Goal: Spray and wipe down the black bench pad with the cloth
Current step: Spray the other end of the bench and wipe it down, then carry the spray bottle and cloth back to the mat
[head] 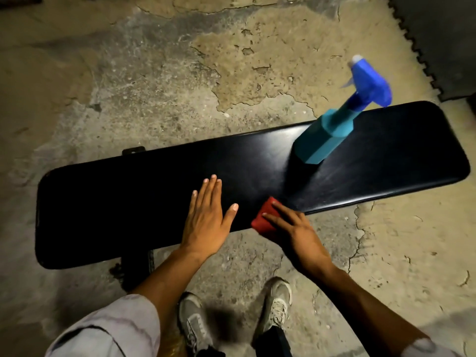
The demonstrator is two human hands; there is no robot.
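The long black bench pad (128,202) lies across the view. My left hand (206,217) rests flat on its middle with straight, spread fingers. A folded red cloth (264,217) sits at the pad's near edge, and my right hand (296,230) presses on it with straight fingers laid over its top. The blue spray bottle (332,132) stands upright on the right part of the pad, apart from both hands, its darker blue trigger head up and to the right.
Cracked, patchy concrete floor (180,73) surrounds the bench. A dark interlocking rubber mat (438,34) covers the top right corner. My two grey sneakers (277,305) stand just in front of the bench, near its dark metal leg (136,264).
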